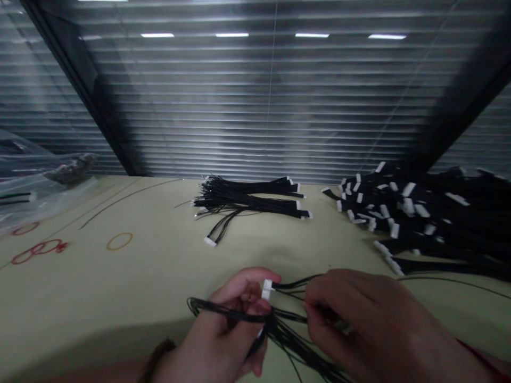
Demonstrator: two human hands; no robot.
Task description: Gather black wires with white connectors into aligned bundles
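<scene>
At the front of the table, my left hand [231, 319] is closed around a wire harness, its fingers pinching a small white connector [266, 290]. Thin black wires [293, 287] run from the connector's right side toward my right hand [351, 319]. That hand is closed, thumb and fingertips pinched on one or more of these black wires; the exact grip is partly hidden. A loop of the black bundle [211, 306] passes over my left hand, and more loose wires [297, 346] hang down between the hands.
Behind lies a bundle of black harnesses [251, 197] with white ends; one white connector [211, 241] sticks out. A large harness pile [435, 213] covers the right. Plastic bags [43, 186], red rubber bands [38, 251] and a yellow band [119, 241] are at left. Blinds [247, 106] stand behind.
</scene>
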